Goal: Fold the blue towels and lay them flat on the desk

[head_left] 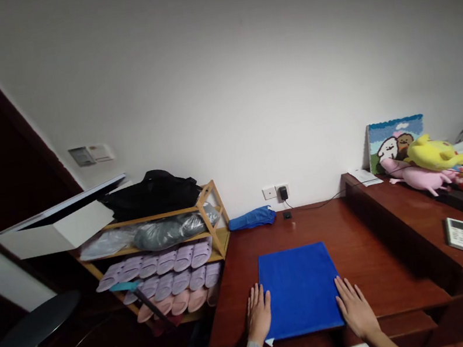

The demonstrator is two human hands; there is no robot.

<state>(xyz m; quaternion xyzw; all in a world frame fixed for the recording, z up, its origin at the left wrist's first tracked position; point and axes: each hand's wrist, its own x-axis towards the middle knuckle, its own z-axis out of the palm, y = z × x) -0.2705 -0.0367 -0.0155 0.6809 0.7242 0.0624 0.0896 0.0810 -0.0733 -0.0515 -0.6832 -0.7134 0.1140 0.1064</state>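
A blue cloth (300, 289) is spread flat in a near-square on the brown wooden table (383, 284). A small white tag pokes out at its near left corner. My left hand (259, 313) lies flat along the cloth's left edge, fingers stretched forward, with a watch on the wrist. On the other side, my right hand (355, 305) rests flat at the right edge, its fingers apart. Neither hand grips anything. Farther back, a second blue cloth (251, 218) lies bunched against the wall.
Left of the table stands a wooden rack (214, 215) with slippers, plastic bags and a black bag (155, 193). A raised brown surface on the right holds plush toys (421, 177), a picture (395, 140) and a white remote (459, 235). A black plug (283, 192) sits in the wall socket.
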